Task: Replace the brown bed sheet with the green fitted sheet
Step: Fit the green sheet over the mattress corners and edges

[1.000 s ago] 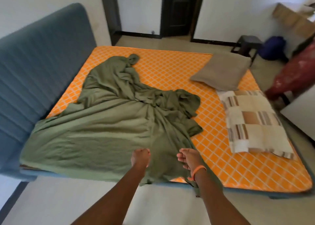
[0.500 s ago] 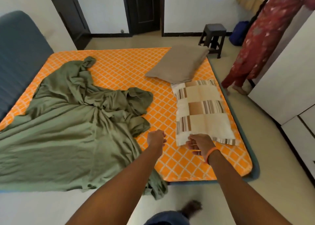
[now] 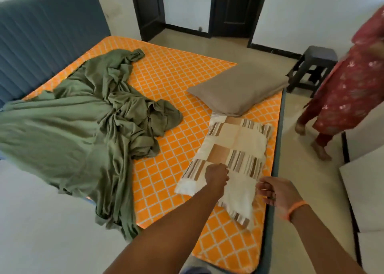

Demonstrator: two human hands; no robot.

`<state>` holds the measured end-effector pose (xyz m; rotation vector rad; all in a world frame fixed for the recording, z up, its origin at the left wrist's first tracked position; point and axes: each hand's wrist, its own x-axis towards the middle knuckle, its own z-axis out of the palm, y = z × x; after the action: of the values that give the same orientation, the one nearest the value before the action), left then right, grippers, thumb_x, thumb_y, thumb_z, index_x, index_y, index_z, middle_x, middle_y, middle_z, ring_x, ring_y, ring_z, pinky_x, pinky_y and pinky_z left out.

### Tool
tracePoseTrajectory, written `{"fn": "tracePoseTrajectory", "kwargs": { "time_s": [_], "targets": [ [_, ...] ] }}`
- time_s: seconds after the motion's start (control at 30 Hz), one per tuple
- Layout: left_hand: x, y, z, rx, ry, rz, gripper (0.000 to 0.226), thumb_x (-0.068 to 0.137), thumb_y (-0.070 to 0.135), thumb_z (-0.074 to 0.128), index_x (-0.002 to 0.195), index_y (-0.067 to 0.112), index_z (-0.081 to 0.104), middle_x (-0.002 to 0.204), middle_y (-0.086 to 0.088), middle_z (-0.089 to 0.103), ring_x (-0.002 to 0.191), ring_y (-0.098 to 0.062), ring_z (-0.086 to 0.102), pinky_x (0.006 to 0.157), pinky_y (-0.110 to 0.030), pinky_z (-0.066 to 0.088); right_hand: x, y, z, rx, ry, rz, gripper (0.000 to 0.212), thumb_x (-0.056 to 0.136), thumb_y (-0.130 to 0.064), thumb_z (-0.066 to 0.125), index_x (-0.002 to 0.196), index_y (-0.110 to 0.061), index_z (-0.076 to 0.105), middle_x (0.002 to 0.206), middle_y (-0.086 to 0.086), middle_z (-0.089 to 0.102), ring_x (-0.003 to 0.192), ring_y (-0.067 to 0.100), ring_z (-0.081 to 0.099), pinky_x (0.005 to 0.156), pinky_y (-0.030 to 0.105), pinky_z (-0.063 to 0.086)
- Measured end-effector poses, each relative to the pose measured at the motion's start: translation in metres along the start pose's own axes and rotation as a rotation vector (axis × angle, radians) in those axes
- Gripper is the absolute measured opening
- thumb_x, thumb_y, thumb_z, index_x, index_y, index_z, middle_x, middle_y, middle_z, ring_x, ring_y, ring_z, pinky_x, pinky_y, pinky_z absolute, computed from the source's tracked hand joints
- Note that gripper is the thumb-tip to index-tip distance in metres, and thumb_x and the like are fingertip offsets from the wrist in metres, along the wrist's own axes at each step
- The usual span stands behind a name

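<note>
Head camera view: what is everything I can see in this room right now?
green fitted sheet: one, olive green, crumpled over the left half of the mattress, one edge hanging off the near side
mattress: one, orange with a white diamond pattern, mostly bare
patchwork pillow: one, cream with brown stripes, near right of the mattress
plain pillow: one, grey-brown, behind the patchwork one
headboard: one, blue-grey, padded, far left
stool: one, dark, on the floor to the right
doors: two, dark, far wall
second person: one, red patterned clothes, barefoot, right edge
left hand: gripping the patchwork pillow's near end
right hand: orange wristband, fingers curled at the pillow's near right edge
</note>
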<state>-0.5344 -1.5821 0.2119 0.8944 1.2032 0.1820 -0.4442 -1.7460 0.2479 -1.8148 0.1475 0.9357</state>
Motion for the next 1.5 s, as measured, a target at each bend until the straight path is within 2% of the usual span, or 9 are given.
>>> {"fn": "tracePoseTrajectory", "kwargs": {
  "time_s": [0.13,0.27,0.5,0.6,0.73,0.87,1.0,1.3,1.5],
  "targets": [
    [-0.009,0.001,0.079,-0.007,0.062,0.108,0.029,0.09,0.0,0.05,0.063,0.009,0.056,0.06,-0.006,0.055,0.034,-0.008,0.046,0.045,-0.027,0.033,0.058,-0.024,-0.062,-0.009,-0.102,-0.043,0.016,0.095,-0.019,0.06,0.096,-0.005,0.068,0.074,0.009,0.071,0.06,0.019,0.065,0.059,0.03,0.047],
    [-0.022,-0.008,0.159,-0.204,0.206,0.107,0.024,0.089,0.005,0.051,0.067,0.008,0.059,0.062,-0.007,0.057,0.041,-0.014,0.046,0.042,-0.023,0.031,0.109,-0.043,-0.123,-0.022,-0.243,-0.007,0.012,0.094,-0.018,0.06,0.089,-0.009,0.067,0.063,0.003,0.07,0.05,0.012,0.064,0.058,0.028,0.047],
    [-0.036,-0.013,0.267,-0.442,0.374,0.095,0.02,0.09,0.01,0.05,0.093,0.003,0.069,0.075,-0.007,0.066,0.052,-0.018,0.053,0.046,-0.023,0.036,0.175,-0.093,-0.218,-0.177,-0.408,-0.036,0.018,0.096,-0.019,0.057,0.085,-0.008,0.067,0.066,0.006,0.071,0.053,0.015,0.065,0.062,0.03,0.048],
    [-0.029,0.001,0.291,-0.457,0.455,0.137,0.015,0.092,0.011,0.055,0.089,0.005,0.069,0.072,-0.006,0.066,0.051,-0.016,0.054,0.047,-0.023,0.038,0.212,-0.123,-0.232,-0.187,-0.409,-0.062,0.018,0.095,-0.018,0.058,0.084,-0.008,0.067,0.064,0.005,0.07,0.06,0.018,0.063,0.063,0.03,0.046],
    [0.0,0.025,0.315,-0.495,0.505,0.162,0.012,0.093,0.012,0.056,0.087,0.007,0.065,0.076,-0.007,0.064,0.056,-0.018,0.054,0.05,-0.026,0.037,0.25,-0.163,-0.241,-0.139,-0.5,-0.102,0.016,0.096,-0.021,0.058,0.095,-0.008,0.067,0.08,0.009,0.072,0.074,0.024,0.066,0.066,0.034,0.049],
    [0.048,0.05,0.352,-0.581,0.511,0.153,0.015,0.093,0.018,0.057,0.086,0.006,0.063,0.078,-0.008,0.064,0.06,-0.021,0.053,0.05,-0.028,0.037,0.304,-0.206,-0.256,-0.077,-0.488,-0.105,0.014,0.096,-0.021,0.059,0.094,-0.011,0.068,0.075,0.005,0.073,0.07,0.021,0.065,0.062,0.032,0.049],
    [0.131,0.125,0.429,-0.605,0.461,0.15,0.012,0.091,0.017,0.056,0.088,0.007,0.063,0.073,-0.005,0.061,0.057,-0.018,0.051,0.048,-0.028,0.037,0.406,-0.296,-0.276,-0.07,-0.411,-0.08,0.012,0.096,-0.02,0.058,0.093,-0.011,0.066,0.066,0.002,0.071,0.062,0.017,0.061,0.058,0.029,0.045],
    [0.284,0.3,0.578,-0.595,0.315,0.15,0.013,0.091,0.014,0.053,0.079,0.014,0.057,0.063,-0.001,0.05,0.045,-0.012,0.043,0.046,-0.025,0.035,0.6,-0.491,-0.293,-0.116,-0.385,-0.118,0.016,0.097,-0.022,0.056,0.089,-0.012,0.066,0.069,0.003,0.069,0.053,0.013,0.062,0.055,0.026,0.045],
    [0.419,0.404,0.656,-0.683,0.385,0.173,0.018,0.088,0.013,0.05,0.071,0.018,0.048,0.061,0.002,0.043,0.042,-0.01,0.035,0.043,-0.023,0.027,0.762,-0.611,-0.282,-0.18,-0.417,-0.094,0.012,0.095,-0.02,0.057,0.091,-0.013,0.065,0.067,0.002,0.069,0.062,0.018,0.06,0.056,0.026,0.042]
  ]
}}
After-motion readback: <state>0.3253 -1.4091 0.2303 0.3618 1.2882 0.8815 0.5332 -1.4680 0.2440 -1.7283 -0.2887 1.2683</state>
